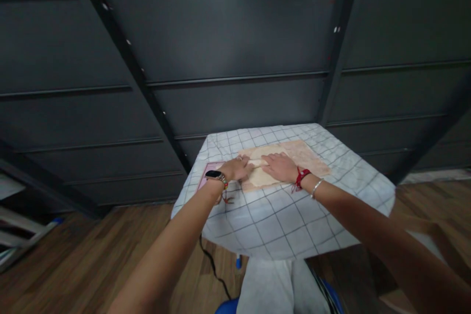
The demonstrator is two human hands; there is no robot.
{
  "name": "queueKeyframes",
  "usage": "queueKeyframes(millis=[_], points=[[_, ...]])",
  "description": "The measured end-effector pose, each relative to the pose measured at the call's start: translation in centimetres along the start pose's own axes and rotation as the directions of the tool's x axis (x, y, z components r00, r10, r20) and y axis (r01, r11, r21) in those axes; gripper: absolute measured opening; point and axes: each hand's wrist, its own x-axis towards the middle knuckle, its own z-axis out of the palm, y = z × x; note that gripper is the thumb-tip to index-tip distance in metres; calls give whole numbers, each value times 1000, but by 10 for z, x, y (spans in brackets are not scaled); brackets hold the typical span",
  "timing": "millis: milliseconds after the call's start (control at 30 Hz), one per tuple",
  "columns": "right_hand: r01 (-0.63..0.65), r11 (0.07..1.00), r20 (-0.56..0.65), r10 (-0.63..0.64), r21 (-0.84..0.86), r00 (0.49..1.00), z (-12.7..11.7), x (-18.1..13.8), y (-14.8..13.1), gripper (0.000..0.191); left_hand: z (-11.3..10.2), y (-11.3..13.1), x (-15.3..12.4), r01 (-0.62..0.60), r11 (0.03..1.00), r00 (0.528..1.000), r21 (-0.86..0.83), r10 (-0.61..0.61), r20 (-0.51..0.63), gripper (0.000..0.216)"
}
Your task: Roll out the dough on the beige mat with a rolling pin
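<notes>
A pale peach cloth [301, 157] lies on a small table covered with a white checked sheet [279, 216]. My left hand [238, 169] rests on the cloth's left part, fingers curled down against a folded cream layer [262, 176]. My right hand [280, 167] lies flat on the cloth beside it, fingers stretched toward the left hand. Their fingertips nearly meet over the fold. A dark watch and a beaded band sit on my left wrist, a red thread and a silver bangle on my right.
A pink item [206, 176] pokes out from under my left wrist on the table. Dark metal panels [235, 49] rise behind the table. A black cable [211, 267] trails on the wooden floor [91, 255], and a blue seat edge [228, 306] shows below.
</notes>
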Motion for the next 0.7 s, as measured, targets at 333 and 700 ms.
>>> queueKeyframes(millis=[333,700], points=[[-70,997,-12,71,31,997,20,63,29,49,10,-16,49,120,992,971,34,-110,-212,54],[-179,983,4,179,32,984,27,138,64,48,5,-55,115,201,978,941,-65,-211,-264,49]])
